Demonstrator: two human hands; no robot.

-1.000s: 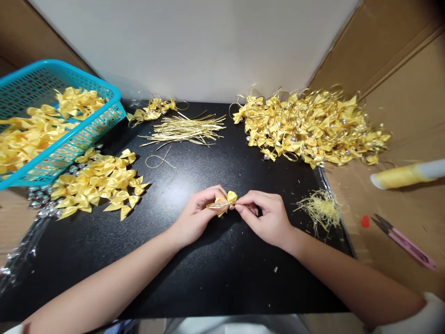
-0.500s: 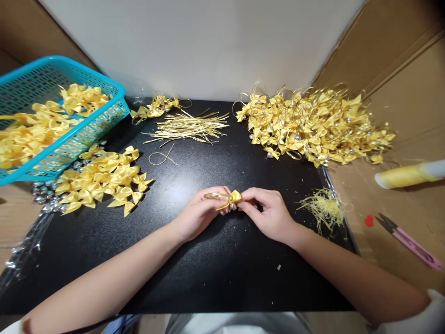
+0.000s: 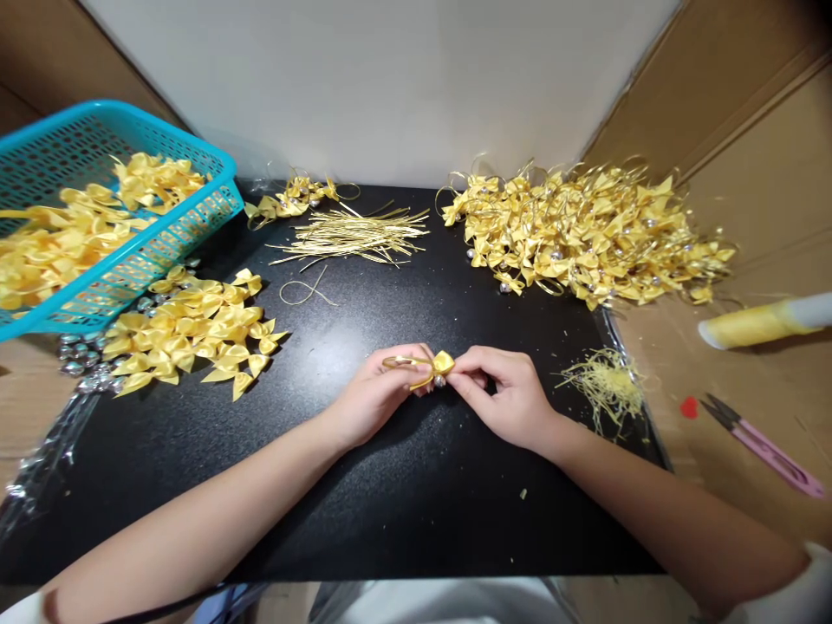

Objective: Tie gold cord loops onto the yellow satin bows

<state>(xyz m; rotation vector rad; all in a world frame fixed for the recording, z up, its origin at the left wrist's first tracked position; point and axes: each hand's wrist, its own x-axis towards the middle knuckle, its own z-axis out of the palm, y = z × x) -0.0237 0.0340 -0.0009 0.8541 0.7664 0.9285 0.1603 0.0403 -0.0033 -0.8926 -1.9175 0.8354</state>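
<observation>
My left hand (image 3: pixel 385 392) is closed around a gold cord loop with a yellow ribbon bow (image 3: pixel 443 361) at its right end. Below the bow shows a small silver bell (image 3: pixel 439 380). From the other side my right hand (image 3: pixel 500 390) pinches at the bow's right edge with thumb and forefinger. Both hands meet just above the black tabletop (image 3: pixel 416 511). The fingertips partly hide where the cord, bow and bell join.
A teal basket (image 3: pixel 175 234) of yellow bows stands at left, with loose bows (image 3: pixel 195 334) and silver bells (image 3: pixel 81 355) beside it. Gold cords (image 3: pixel 357 234) lie at the back. Finished bows (image 3: pixel 578 234) pile up back right, near thread scraps (image 3: pixel 604 386) and pink snips (image 3: pixel 767 446).
Both hands stay in nearly the same place on the bow. The bow has turned slightly between the fingers. The whole view has shifted a little.
</observation>
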